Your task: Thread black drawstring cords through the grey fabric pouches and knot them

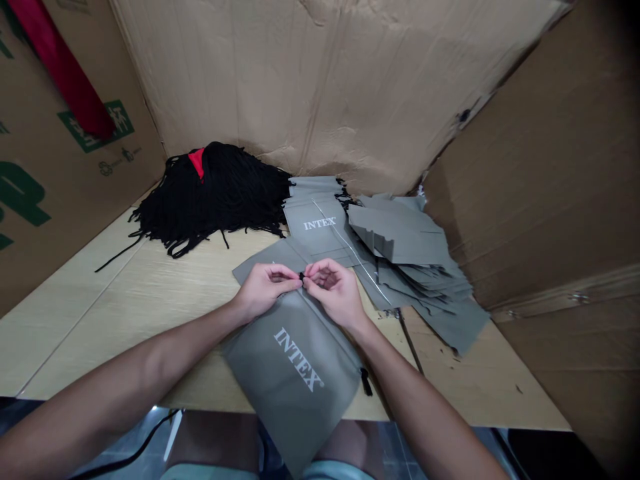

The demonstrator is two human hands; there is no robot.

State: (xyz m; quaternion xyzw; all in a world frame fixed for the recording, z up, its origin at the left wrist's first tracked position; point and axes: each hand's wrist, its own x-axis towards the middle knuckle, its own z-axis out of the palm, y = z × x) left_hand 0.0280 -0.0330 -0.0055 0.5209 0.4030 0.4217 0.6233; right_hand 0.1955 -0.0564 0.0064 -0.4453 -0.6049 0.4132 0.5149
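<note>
A grey fabric drawstring bag (pixel 273 357) printed INTEX lies tilted in front of me, its lower corner hanging over the table edge. My left hand (pixel 263 290) pinches a short bit of black cord (pixel 301 276) at the upper hem of the bag. From the other side my right hand (pixel 337 293) pinches the same cord, and the fingertips nearly meet. A black cord end (pixel 367 382) sticks out of the hem at the bag's right side. The fingers hide how the cord is looped or knotted.
A heap of black cords (pixel 215 200) with a red strip lies at the back left. Behind my hands are more grey INTEX bags (pixel 307 230) with a thin pale rod (pixel 350 245) across them. Loose grey bags (pixel 415 240) pile up rightward. Cardboard walls (pixel 280 80) enclose the table (pixel 150 287).
</note>
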